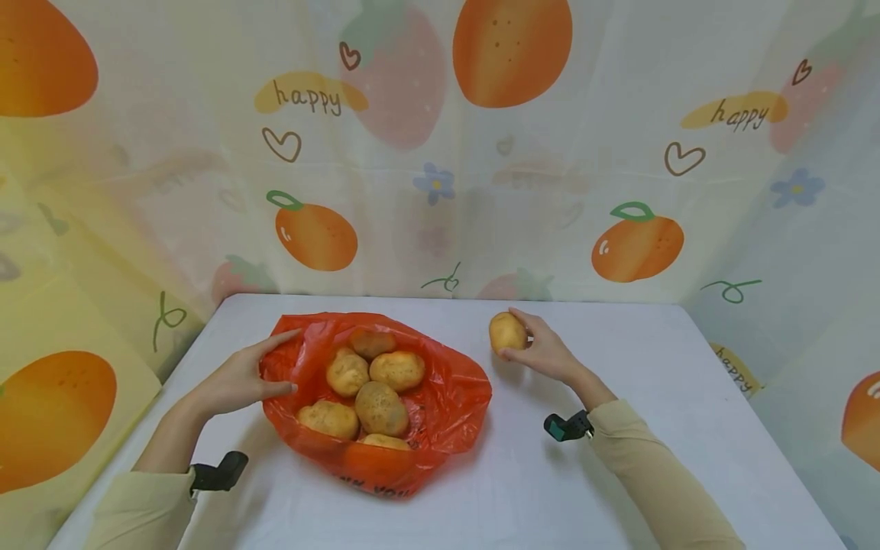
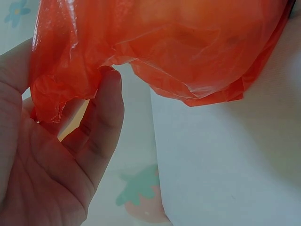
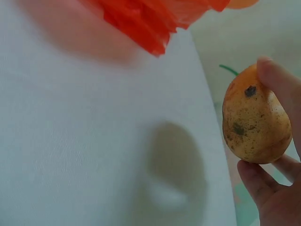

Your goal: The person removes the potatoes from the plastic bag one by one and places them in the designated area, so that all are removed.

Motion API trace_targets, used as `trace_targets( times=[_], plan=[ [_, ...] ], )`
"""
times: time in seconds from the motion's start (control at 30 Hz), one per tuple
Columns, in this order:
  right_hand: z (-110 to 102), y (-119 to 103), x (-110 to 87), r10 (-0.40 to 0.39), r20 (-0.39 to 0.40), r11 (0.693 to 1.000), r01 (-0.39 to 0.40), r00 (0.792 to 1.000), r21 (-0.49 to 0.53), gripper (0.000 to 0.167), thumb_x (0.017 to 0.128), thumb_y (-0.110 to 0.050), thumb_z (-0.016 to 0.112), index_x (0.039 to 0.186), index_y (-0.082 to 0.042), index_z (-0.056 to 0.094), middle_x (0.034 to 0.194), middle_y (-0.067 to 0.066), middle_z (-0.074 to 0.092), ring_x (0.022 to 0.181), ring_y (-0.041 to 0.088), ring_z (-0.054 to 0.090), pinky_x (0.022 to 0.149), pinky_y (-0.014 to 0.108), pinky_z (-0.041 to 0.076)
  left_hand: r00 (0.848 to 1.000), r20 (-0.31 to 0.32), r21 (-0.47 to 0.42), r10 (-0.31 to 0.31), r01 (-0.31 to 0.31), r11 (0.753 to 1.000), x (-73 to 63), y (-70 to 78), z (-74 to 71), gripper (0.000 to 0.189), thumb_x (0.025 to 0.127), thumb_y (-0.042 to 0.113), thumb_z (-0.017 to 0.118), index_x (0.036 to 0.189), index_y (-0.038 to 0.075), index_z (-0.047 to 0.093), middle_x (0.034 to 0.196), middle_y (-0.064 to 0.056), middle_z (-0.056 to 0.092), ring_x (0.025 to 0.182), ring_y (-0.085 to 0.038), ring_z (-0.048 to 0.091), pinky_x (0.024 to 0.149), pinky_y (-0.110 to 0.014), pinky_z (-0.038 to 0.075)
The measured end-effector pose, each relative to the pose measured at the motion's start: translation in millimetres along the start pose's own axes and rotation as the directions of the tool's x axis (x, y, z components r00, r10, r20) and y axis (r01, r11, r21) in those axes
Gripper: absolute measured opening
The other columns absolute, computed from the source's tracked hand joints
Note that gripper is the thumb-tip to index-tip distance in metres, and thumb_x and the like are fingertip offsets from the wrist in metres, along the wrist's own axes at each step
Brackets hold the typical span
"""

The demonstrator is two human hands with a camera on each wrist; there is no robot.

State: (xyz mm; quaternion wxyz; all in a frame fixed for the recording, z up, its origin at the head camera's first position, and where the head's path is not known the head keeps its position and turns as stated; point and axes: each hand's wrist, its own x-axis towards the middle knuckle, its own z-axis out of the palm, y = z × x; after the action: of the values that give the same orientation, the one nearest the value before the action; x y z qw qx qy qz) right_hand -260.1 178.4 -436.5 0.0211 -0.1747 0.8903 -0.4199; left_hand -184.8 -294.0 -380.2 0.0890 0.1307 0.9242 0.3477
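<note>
A red plastic bag [image 1: 450, 389] lies on the white table with its mouth spread, and several potatoes [image 1: 381, 409] sit inside it. My left hand [image 1: 241, 382] holds the bag's left rim, fingers and thumb set apart. In the left wrist view, the left hand [image 2: 56, 165] has curled fingers around a bunched fold of the red plastic bag [image 2: 188, 52]. To the right of the bag, my right hand [image 1: 546, 351] grips one potato [image 1: 507, 333] between thumb and fingers. The right wrist view shows that potato [image 3: 256, 120] with dark spots, above the table.
The white table [image 1: 522, 489] ends at a back edge close behind the bag. A fruit-printed cloth [image 1: 440, 221] hangs behind and at both sides. Small black cameras sit on the left wrist [image 1: 220, 472] and right wrist [image 1: 567, 426].
</note>
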Motion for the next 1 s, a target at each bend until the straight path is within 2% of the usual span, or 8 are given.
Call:
trace_targets(
  times=[0.23, 0.43, 0.63, 0.8, 1.0],
  plan=[
    [-2.9, 11.8, 1.7, 0.001, -0.03, 0.999, -0.002, 1.0, -0.054, 0.079, 0.077, -0.022, 0.073, 0.141, 0.001, 0.032, 0.133, 0.022, 0.041, 0.108, 0.032, 0.046, 0.088, 0.045, 0.045, 1.0, -0.003, 0.003, 0.007, -0.007, 1.0, 0.1, 1.6, 0.2, 0.079, 0.078, 0.028, 0.074, 0.144, 0.02, 0.031, 0.13, -0.02, 0.046, 0.111, -0.034, 0.048, 0.083, -0.042, 0.051],
    [-2.6, 20.7, 2.8, 0.031, -0.042, 0.996, -0.035, 0.999, -0.08, 0.079, 0.077, -0.019, 0.072, 0.139, 0.006, 0.031, 0.132, 0.026, 0.042, 0.109, 0.034, 0.045, 0.091, 0.048, 0.043, 1.0, 0.003, -0.008, 0.003, -0.003, 1.0, -1.2, 2.4, -0.2, 0.079, 0.078, 0.026, 0.073, 0.144, 0.018, 0.031, 0.131, -0.021, 0.045, 0.111, -0.035, 0.048, 0.082, -0.042, 0.052],
    [0.0, 27.4, 2.8, 0.098, -0.07, 0.989, -0.105, 0.993, -0.104, 0.081, 0.077, -0.022, 0.071, 0.14, 0.005, 0.029, 0.135, 0.027, 0.036, 0.113, 0.037, 0.041, 0.092, 0.051, 0.042, 1.0, 0.005, -0.015, -0.002, 0.002, 1.0, -0.5, 1.2, 0.7, 0.079, 0.078, 0.025, 0.073, 0.144, 0.019, 0.031, 0.13, -0.02, 0.046, 0.111, -0.035, 0.049, 0.082, -0.042, 0.052],
    [4.2, 32.2, 3.5, 0.112, -0.107, 0.984, -0.125, 0.988, -0.125, 0.082, 0.075, -0.022, 0.072, 0.14, 0.004, 0.029, 0.135, 0.029, 0.034, 0.117, 0.04, 0.04, 0.094, 0.052, 0.04, 1.0, 0.003, -0.007, -0.006, 0.006, 1.0, -0.5, -0.3, 0.5, 0.079, 0.077, 0.029, 0.074, 0.144, 0.019, 0.031, 0.13, -0.02, 0.046, 0.111, -0.034, 0.049, 0.083, -0.042, 0.051],
    [7.8, 33.4, 4.0, 0.135, -0.116, 0.98, -0.15, 0.984, -0.132, 0.082, 0.076, -0.022, 0.072, 0.141, 0.002, 0.029, 0.137, 0.028, 0.032, 0.118, 0.04, 0.04, 0.094, 0.052, 0.04, 1.0, 0.001, -0.006, -0.004, 0.004, 1.0, -0.6, -0.7, 0.5, 0.08, 0.077, 0.03, 0.074, 0.144, 0.019, 0.031, 0.129, -0.02, 0.047, 0.11, -0.033, 0.05, 0.083, -0.042, 0.051]
  ],
)
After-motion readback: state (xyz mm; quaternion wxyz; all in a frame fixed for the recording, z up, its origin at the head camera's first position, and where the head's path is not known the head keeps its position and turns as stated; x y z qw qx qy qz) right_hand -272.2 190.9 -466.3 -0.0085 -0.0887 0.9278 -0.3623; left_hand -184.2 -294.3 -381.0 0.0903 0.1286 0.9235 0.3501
